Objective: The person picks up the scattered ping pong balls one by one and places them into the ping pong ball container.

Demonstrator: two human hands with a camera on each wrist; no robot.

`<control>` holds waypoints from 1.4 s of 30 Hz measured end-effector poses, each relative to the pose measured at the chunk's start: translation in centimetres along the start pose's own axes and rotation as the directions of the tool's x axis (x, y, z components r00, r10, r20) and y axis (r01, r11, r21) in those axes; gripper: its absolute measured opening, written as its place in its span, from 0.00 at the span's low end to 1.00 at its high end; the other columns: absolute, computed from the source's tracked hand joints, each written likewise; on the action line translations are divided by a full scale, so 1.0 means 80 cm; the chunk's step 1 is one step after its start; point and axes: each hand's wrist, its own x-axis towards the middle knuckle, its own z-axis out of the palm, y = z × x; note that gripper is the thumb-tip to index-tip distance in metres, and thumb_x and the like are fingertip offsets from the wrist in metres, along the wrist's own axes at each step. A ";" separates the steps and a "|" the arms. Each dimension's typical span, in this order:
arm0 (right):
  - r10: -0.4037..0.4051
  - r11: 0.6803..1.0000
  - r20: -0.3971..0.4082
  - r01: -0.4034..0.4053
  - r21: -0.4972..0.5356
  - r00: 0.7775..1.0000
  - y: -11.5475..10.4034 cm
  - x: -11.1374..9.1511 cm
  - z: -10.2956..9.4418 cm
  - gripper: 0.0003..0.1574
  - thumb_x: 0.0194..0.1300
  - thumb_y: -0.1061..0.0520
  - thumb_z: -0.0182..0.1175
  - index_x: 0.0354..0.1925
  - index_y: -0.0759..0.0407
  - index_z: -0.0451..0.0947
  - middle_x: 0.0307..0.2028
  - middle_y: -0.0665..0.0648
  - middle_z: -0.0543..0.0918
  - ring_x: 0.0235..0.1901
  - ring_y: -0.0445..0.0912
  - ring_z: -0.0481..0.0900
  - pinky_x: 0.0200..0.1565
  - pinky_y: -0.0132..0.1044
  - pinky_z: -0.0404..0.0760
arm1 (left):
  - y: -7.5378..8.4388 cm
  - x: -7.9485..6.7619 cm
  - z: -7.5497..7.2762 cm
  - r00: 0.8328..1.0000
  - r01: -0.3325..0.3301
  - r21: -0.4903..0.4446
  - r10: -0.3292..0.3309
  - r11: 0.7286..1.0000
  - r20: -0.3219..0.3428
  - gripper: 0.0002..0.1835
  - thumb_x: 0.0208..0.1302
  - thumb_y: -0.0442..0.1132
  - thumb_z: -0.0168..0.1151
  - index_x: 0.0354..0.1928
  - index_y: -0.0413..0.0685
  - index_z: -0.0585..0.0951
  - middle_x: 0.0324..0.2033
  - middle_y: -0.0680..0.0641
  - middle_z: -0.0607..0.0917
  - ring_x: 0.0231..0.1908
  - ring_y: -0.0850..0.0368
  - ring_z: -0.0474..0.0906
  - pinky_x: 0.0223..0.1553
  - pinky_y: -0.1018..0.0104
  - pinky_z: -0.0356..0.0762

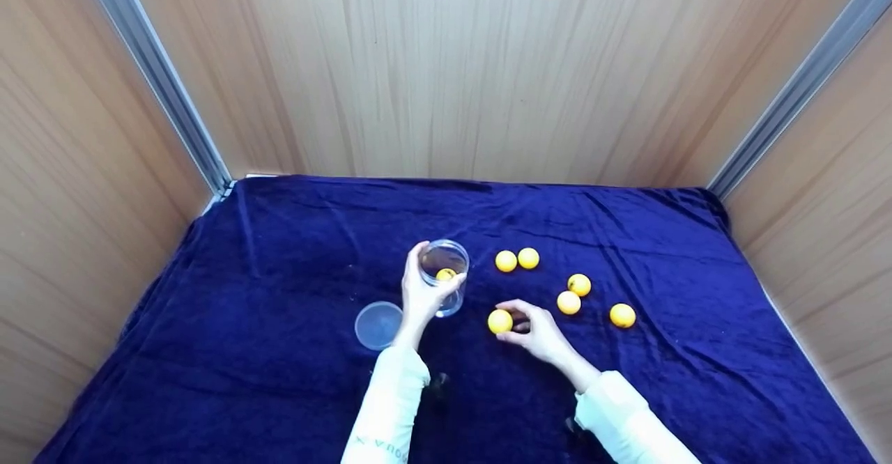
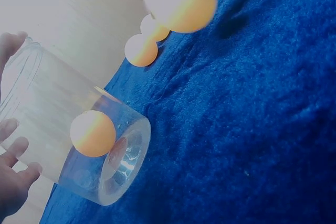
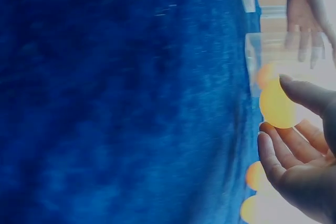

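Observation:
My left hand [image 1: 420, 300] grips a clear plastic jar [image 1: 454, 302] near its open rim, thumb on the near side and fingers round the far side. One orange table tennis ball [image 2: 93, 134] lies inside, low in the jar, as the left wrist view shows. To the right of the jar, my right hand [image 1: 548, 340] pinches another orange ball [image 1: 500, 322] between thumb and fingertips. In the right wrist view this held ball [image 3: 278, 107] overlaps the jar behind it.
A round translucent lid [image 1: 378, 325] lies on the dark blue cloth [image 1: 265, 380] beside my left wrist. Several loose orange balls sit to the right, among them a pair [image 1: 517, 260] behind and a single one [image 1: 622, 315] farthest right. Wooden panels [image 1: 432, 67] enclose the cloth.

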 end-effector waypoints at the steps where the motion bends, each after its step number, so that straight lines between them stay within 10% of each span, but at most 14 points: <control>1: 0.007 1.000 -0.002 -0.007 -0.004 1.000 -0.002 0.002 -0.001 0.27 0.46 0.60 0.68 0.47 0.66 0.74 0.40 0.59 0.79 0.37 0.51 0.77 0.37 0.44 0.77 | 0.000 0.000 0.000 1.000 0.000 0.001 0.000 1.000 0.001 0.44 0.31 0.43 0.76 0.55 0.42 0.67 0.48 0.48 0.75 0.49 0.55 0.70 0.52 0.60 0.63; 14: -0.053 0.998 -0.041 0.055 0.035 0.998 -0.085 0.014 -0.012 0.25 0.46 0.69 0.65 0.45 0.71 0.73 0.40 0.67 0.78 0.37 0.60 0.76 0.38 0.55 0.73 | -0.003 0.000 -0.001 1.000 0.007 0.002 -0.007 1.000 0.000 0.44 0.31 0.43 0.76 0.56 0.42 0.67 0.48 0.48 0.75 0.48 0.53 0.70 0.52 0.59 0.64; 42: -0.180 0.981 -0.078 0.185 0.064 0.981 -0.141 0.073 0.000 0.25 0.46 0.69 0.65 0.44 0.75 0.71 0.41 0.69 0.77 0.39 0.61 0.76 0.38 0.56 0.73 | -0.005 0.001 -0.002 0.999 -0.030 0.023 0.029 0.999 0.015 0.45 0.27 0.35 0.73 0.56 0.41 0.66 0.51 0.44 0.73 0.51 0.54 0.69 0.52 0.62 0.63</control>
